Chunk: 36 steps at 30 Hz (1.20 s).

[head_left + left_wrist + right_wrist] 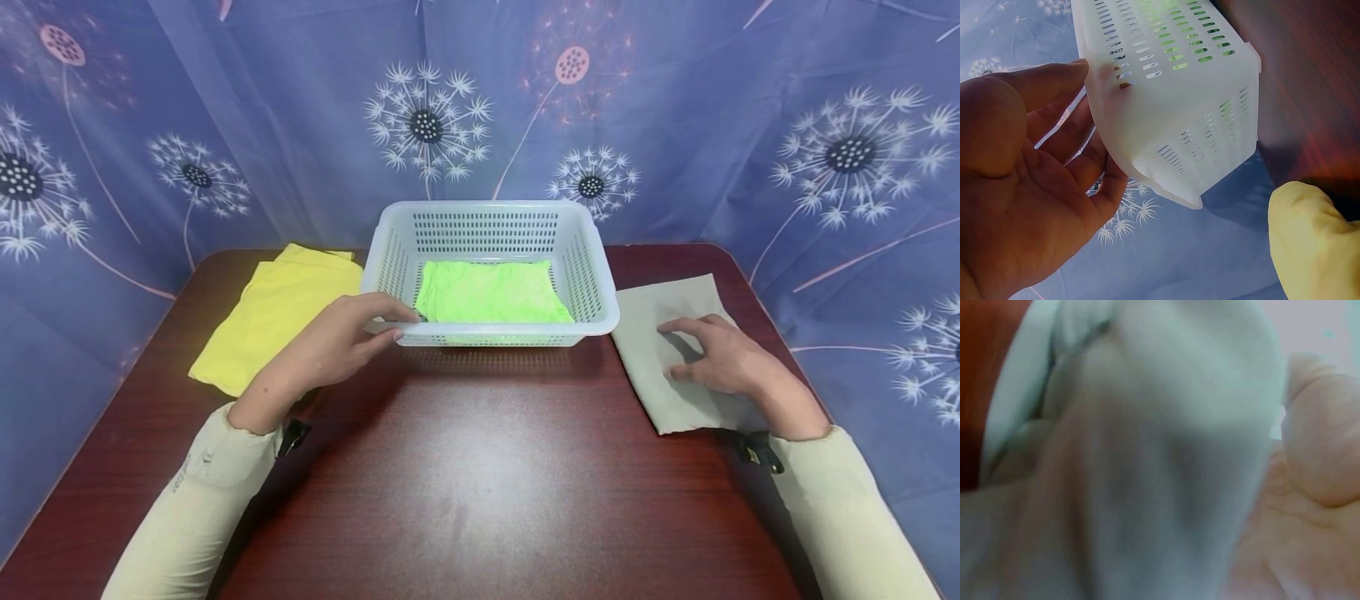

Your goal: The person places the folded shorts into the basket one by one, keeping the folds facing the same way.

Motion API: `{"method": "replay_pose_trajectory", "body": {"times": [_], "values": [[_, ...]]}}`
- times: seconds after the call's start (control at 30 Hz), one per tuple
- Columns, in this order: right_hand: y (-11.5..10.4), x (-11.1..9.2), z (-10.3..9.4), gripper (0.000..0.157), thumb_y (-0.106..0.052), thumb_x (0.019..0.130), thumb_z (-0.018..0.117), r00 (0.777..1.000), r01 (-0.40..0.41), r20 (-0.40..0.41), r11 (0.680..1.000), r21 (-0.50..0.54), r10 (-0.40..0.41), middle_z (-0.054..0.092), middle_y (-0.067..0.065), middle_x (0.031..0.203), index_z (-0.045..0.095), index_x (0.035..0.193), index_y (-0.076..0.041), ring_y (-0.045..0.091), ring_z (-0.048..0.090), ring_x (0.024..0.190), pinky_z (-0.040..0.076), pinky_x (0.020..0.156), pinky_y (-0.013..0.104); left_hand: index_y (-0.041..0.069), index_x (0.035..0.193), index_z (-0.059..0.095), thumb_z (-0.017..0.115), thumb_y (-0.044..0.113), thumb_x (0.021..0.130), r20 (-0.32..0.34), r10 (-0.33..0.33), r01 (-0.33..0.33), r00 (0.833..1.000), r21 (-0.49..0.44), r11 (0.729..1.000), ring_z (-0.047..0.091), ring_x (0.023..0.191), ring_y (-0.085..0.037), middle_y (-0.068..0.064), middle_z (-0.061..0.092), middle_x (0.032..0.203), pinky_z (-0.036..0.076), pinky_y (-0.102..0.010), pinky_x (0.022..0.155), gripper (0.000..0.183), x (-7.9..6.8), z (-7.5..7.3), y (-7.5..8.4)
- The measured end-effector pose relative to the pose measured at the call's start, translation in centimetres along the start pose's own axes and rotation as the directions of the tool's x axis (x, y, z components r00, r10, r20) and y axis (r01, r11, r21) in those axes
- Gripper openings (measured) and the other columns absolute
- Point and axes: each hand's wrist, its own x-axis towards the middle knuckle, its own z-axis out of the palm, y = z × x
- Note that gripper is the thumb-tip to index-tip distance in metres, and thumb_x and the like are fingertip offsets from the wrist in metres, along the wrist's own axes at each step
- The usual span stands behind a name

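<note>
My left hand [337, 337] grips the front left corner of a white plastic basket [495, 330]. Its thumb lies against the outer wall and the fingers reach over the rim, as the left wrist view shows from beside the basket wall [1166, 119]. Inside the basket lies a folded bright green cloth [491, 292]. Over a folded grey cloth [701, 404] at the right, my right hand [723, 354] hovers with thumb and fingers spread apart. Blurred pale fabric [1172, 444] fills much of the right wrist view, partly hiding the palm [1297, 544].
A folded yellow cloth [277, 308] lies left of the basket, beneath and beside the left forearm. Everything stands on a dark red-brown wooden table [480, 483]. Behind it hangs a blue curtain [300, 108] with dandelion prints, close to the basket's back.
</note>
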Motion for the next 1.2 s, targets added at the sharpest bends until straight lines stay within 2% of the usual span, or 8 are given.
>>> {"method": "replay_pose_trajectory", "body": {"times": [0.5, 0.93, 1.2], "values": [[0.01, -0.22, -0.19, 0.068, -0.015, 0.076, 0.092, 0.997, 0.072, 0.006, 0.997, 0.008, -0.072, 0.054, 0.036, 0.137, 0.064, 0.138, -0.006, 0.05, 0.049, 0.13, 0.044, 0.102, 0.063, 0.011, 0.123, 0.075, 0.071, -0.001, 0.099, 0.001, 0.002, -0.002, 1.0, 0.004, 1.0, 0.073, 0.113, -0.024, -0.003, 0.075, 0.123, 0.061, -0.046, 0.095, 0.027, 0.03, 0.02, 0.05], [0.14, -0.37, -0.38, 0.069, -0.008, 0.073, 0.091, 0.993, 0.11, 0.043, 0.994, 0.01, -0.11, 0.054, 0.033, 0.136, 0.064, 0.136, -0.006, 0.046, 0.051, 0.125, 0.044, 0.1, 0.057, 0.011, 0.122, 0.076, 0.071, -0.001, 0.099, -0.008, 0.011, -0.011, 1.0, -0.003, 1.0, 0.073, 0.115, -0.025, -0.004, 0.076, 0.123, 0.06, -0.047, 0.097, 0.027, 0.09, 0.04, -0.01], [0.36, -0.62, -0.45, 0.067, -0.005, 0.069, 0.09, 0.987, 0.151, 0.058, 0.988, 0.011, -0.151, 0.054, 0.03, 0.135, 0.065, 0.131, -0.009, 0.043, 0.053, 0.122, 0.044, 0.099, 0.055, 0.01, 0.122, 0.076, 0.072, -0.002, 0.098, -0.002, 0.005, -0.005, 1.0, -0.003, 1.0, 0.072, 0.114, -0.023, -0.003, 0.075, 0.123, 0.061, -0.043, 0.094, 0.027, 0.02, 0.06, 0.03]]}}
